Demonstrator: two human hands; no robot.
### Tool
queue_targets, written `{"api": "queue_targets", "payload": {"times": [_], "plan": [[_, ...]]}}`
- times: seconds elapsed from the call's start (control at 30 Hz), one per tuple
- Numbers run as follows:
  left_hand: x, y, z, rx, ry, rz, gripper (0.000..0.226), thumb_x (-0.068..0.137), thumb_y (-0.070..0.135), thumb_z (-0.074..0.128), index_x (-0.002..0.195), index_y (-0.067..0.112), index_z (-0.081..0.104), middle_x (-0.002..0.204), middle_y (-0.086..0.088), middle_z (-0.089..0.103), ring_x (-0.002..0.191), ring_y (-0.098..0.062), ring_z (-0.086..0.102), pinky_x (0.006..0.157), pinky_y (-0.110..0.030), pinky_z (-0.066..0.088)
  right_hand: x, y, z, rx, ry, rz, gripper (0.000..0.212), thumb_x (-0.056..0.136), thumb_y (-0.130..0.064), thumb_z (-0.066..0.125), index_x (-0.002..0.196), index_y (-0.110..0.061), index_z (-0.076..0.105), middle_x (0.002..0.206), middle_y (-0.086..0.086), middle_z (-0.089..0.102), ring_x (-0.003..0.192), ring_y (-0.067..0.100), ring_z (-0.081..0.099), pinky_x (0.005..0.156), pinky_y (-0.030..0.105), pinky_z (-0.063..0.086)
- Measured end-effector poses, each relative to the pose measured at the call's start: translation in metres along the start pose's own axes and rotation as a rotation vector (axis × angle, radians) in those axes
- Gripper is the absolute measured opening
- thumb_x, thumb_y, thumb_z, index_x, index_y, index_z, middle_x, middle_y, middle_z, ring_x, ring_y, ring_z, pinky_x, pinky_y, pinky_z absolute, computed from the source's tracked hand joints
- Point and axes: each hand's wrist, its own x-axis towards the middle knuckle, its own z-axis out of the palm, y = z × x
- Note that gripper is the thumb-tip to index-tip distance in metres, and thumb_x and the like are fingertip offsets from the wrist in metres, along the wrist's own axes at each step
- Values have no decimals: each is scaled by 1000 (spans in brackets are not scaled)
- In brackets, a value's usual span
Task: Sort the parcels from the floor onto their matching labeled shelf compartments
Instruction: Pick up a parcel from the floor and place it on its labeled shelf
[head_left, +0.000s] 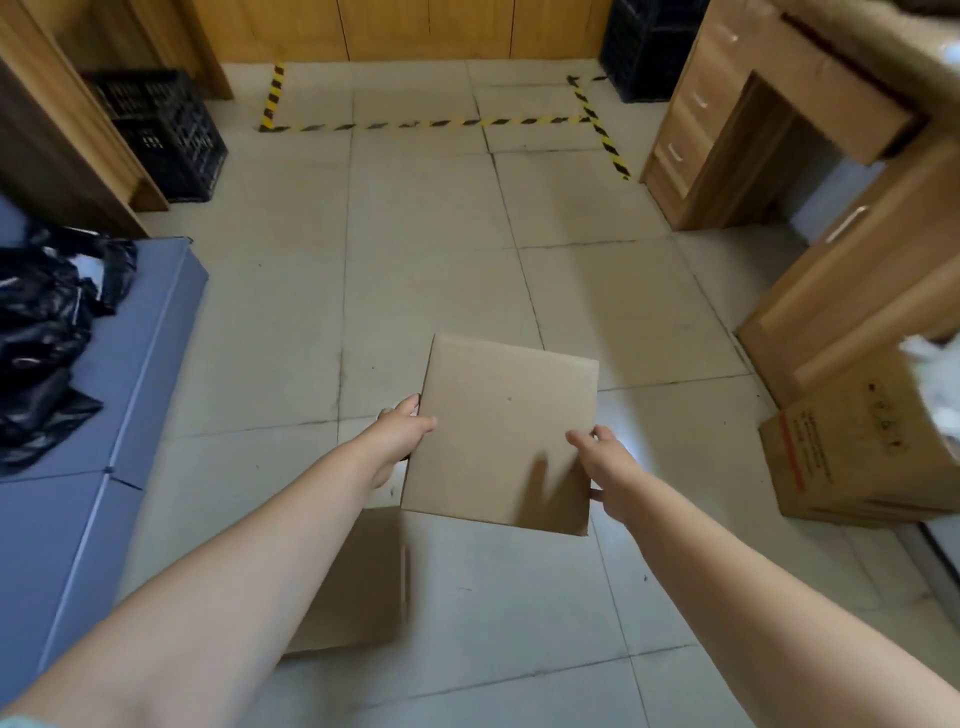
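A plain brown cardboard parcel (504, 431) is held above the tiled floor, in the middle of the head view. My left hand (402, 434) grips its left edge, thumb on the top face. My right hand (605, 465) grips its right edge, fingers curled over the side. No label shows on the face turned to me. A second brown cardboard box (358, 582) lies on the floor below and to the left of it, partly hidden by my left forearm. No shelf compartments are in view.
A larger printed carton (857, 457) stands at the right beside a wooden desk (810, 156). Black crates (166, 135) sit at the back left, another (649, 47) at the back right. Black bags (47, 332) lie on a blue-grey surface (135, 374). Yellow-black tape (441, 123) marks the floor.
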Motion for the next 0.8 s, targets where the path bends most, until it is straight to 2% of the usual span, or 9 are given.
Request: {"api": "queue_targets", "payload": {"times": [0.13, 0.3, 0.37, 0.43, 0.5, 0.57, 0.63, 0.73, 0.8], "plan": [[-99, 91, -18, -16, -22, 45, 54, 87, 12, 40, 139, 24, 35, 133, 12, 43, 115, -16, 51, 93, -31, 43, -76, -78, -25, -20, 34, -82, 31, 90, -29, 52, 119, -19, 47, 108, 5, 54, 85, 19, 51, 73, 30, 40], [-206, 181, -45, 19, -15, 105, 42, 87, 4, 32, 115, 30, 50, 110, 5, 57, 96, -16, 48, 81, -30, 41, -174, -169, -60, -56, 15, -151, 31, 89, -33, 51, 115, -17, 45, 109, 7, 54, 87, 20, 51, 75, 31, 38], [-247, 212, -59, 20, -9, 129, 40, 88, 5, 32, 111, 28, 54, 104, 4, 58, 92, -15, 48, 73, -23, 40, -214, -200, -73, -51, -9, -176, 37, 90, -35, 50, 123, -20, 43, 115, 4, 56, 101, 24, 55, 80, 34, 41], [-286, 238, -73, 21, -8, 141, 34, 91, 9, 33, 101, 30, 57, 101, 7, 60, 94, -14, 52, 84, -25, 42, -253, -228, -83, -44, -20, -194, 40, 90, -35, 48, 128, -24, 41, 121, 2, 57, 111, 26, 55, 81, 34, 43], [-326, 261, -84, -7, 4, 161, 31, 94, 11, 33, 83, 31, 53, 90, 11, 59, 93, -13, 54, 97, -30, 38, -289, -252, -93, -24, -23, -226, 41, 91, -33, 47, 131, -25, 40, 119, 3, 59, 107, 24, 57, 82, 35, 44], [-361, 280, -95, -42, 33, 187, 27, 95, 10, 36, 82, 27, 53, 84, 9, 59, 84, -12, 56, 95, -30, 41, -322, -272, -99, -15, -26, -262, 41, 92, -32, 47, 132, -24, 40, 111, 2, 60, 96, 19, 58, 84, 35, 46], [-391, 294, -107, -97, 46, 220, 19, 95, 12, 39, 95, 21, 56, 94, 2, 62, 89, -16, 59, 91, -31, 44, -351, -289, -104, -23, -14, -293, 38, 93, -31, 46, 130, -25, 41, 100, -2, 59, 85, 13, 57, 80, 33, 47], [-429, 307, -123, -188, 70, 243, 29, 97, 18, 38, 118, 4, 53, 127, -7, 52, 119, -33, 52, 101, -42, 42, -384, -303, -110, 13, -31, -309, 40, 92, -36, 47, 130, -22, 42, 111, 3, 59, 92, 18, 58, 68, 31, 48], [-450, 314, -131, -205, 82, 264, 38, 100, 28, 31, 121, 1, 48, 135, -14, 47, 125, -38, 45, 101, -47, 40, -398, -313, -111, 50, -34, -308, 42, 91, -42, 47, 126, -20, 44, 113, 5, 60, 101, 23, 59, 79, 39, 53]]}}
